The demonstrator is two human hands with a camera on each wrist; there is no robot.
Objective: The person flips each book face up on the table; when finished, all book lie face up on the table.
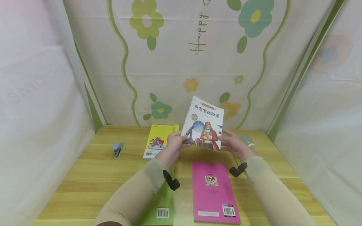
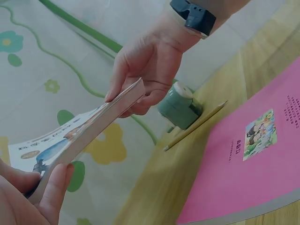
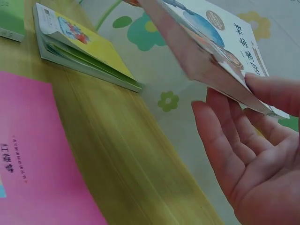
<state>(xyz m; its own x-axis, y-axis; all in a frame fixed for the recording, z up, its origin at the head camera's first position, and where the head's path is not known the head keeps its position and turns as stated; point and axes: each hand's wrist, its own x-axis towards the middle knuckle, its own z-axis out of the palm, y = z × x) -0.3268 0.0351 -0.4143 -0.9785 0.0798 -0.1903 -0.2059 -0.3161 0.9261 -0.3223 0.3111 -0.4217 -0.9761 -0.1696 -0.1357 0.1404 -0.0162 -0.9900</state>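
Observation:
A white book [image 1: 204,124] with a figure in a red coat on its cover is held up, tilted, above the back of the table. My left hand [image 1: 174,145] grips its lower left corner, thumb on the cover and fingers beneath, as the left wrist view shows. My right hand [image 1: 234,145] pinches the right edge, with the thumb [image 3: 272,91] on the cover and the fingers under it. Below lies a pink book [image 1: 213,191], back cover up. Behind my left hand is a yellow book [image 1: 158,138], and a green book [image 1: 161,201] lies partly under my left forearm.
A blue-grey stapler [image 1: 117,150] stands at the left of the wooden table [image 1: 93,175]. At the right, a green pencil sharpener [image 2: 179,107] sits beside a pencil [image 2: 197,124]. Floral curtains [image 1: 169,72] enclose the back and both sides.

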